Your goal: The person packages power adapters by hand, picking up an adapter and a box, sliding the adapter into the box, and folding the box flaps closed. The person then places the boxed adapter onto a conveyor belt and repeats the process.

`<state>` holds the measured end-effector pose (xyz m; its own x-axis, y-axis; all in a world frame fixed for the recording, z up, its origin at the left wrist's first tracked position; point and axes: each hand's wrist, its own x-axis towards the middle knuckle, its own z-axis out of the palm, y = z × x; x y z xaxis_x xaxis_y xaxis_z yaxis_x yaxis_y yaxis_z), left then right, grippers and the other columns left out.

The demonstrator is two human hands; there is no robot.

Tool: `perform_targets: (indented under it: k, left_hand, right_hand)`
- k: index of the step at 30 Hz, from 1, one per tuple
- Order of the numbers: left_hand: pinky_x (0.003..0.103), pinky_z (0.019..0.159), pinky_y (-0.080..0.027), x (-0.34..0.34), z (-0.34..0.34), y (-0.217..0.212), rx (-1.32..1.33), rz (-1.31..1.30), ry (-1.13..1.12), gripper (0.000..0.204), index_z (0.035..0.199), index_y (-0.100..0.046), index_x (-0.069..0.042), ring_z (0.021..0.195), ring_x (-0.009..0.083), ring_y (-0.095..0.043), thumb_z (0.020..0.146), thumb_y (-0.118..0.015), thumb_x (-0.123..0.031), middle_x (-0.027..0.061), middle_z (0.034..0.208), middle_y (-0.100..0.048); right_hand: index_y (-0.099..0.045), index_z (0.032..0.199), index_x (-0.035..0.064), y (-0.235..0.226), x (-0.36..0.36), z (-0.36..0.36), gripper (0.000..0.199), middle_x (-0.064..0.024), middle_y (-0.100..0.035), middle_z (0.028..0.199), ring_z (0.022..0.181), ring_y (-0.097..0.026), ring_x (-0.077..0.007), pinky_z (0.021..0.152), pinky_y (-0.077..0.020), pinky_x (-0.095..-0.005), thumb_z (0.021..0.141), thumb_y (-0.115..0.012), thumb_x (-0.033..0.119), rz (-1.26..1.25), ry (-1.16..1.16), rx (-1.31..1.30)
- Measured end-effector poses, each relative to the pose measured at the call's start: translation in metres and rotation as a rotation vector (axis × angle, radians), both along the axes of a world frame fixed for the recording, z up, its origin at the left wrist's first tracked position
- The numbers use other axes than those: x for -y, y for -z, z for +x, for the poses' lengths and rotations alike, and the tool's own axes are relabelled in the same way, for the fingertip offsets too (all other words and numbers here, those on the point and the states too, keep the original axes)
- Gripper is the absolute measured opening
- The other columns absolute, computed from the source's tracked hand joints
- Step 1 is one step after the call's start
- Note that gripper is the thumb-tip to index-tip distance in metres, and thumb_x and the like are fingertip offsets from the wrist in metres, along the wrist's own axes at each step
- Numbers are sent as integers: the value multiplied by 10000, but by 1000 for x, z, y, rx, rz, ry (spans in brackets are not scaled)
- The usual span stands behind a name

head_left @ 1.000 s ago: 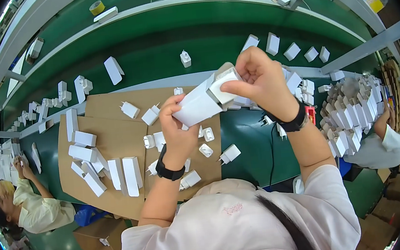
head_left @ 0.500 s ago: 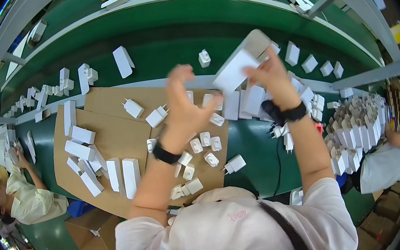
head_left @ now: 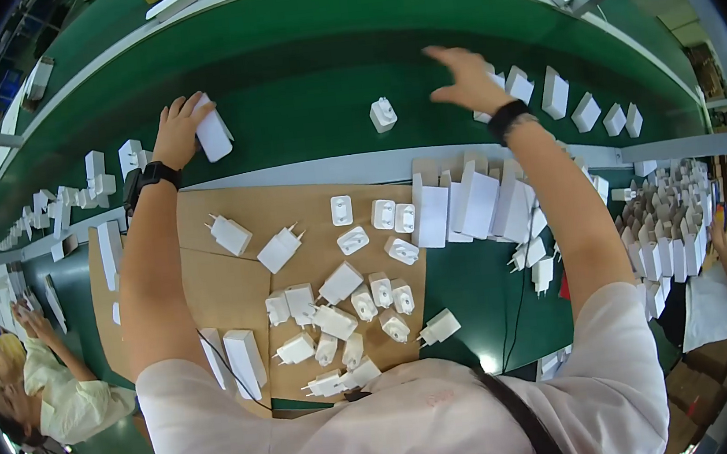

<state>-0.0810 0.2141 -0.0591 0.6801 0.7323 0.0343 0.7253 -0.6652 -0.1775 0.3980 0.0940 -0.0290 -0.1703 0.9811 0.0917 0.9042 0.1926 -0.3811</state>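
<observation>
At the upper left, my left hand [head_left: 178, 133] has its fingers closed round the edge of a small white box [head_left: 215, 136] on the green conveyor belt. My right hand [head_left: 461, 79] hovers over the belt at the upper right, fingers spread and nothing in them. Between the two hands a white plug charger [head_left: 383, 115] sits on the belt. Several white boxes with raised flaps [head_left: 473, 202] stand in a row below my right hand. Loose white chargers [head_left: 335, 321] lie on the brown cardboard sheet [head_left: 227, 281] in front of me.
White boxes [head_left: 555, 93] stand along the belt at the right, and more boxes with chargers [head_left: 98, 179] at the left. A grey rail [head_left: 357, 169] divides belt and table. Co-workers sit on both sides, one beside a dense stack of boxes [head_left: 664, 222]. A dark cable [head_left: 515, 317] crosses the table.
My left hand has gone from above the cardboard to the box at the upper left and gripped it. The right hand has let go of its white box and spread its fingers.
</observation>
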Motion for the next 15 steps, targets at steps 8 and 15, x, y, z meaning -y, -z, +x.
perform_targets:
  k: [8, 15]
  left_hand:
    - [362, 883, -427, 43, 32, -34, 933, -594, -388, 452, 1159, -479, -23, 1004, 304, -542, 746, -641, -110, 152, 1090, -562]
    - [456, 648, -503, 187, 93, -112, 1950, -1727, -56, 480, 1051, -538, -39, 704, 272, -584, 856, -421, -462, 152, 808, -590]
  right_hand:
    - [-464, 1205, 88, 10, 0, -66, 686, -135, -523, 1207, 1047, -522, -259, 932, -392, -346, 597, -776, 147, -280, -130, -189]
    - [-430, 909, 78, -159, 119, -86, 428, -96, -614, 947, 796, -561, -122, 696, -462, -252, 601, -726, 107, -132, -136, -987]
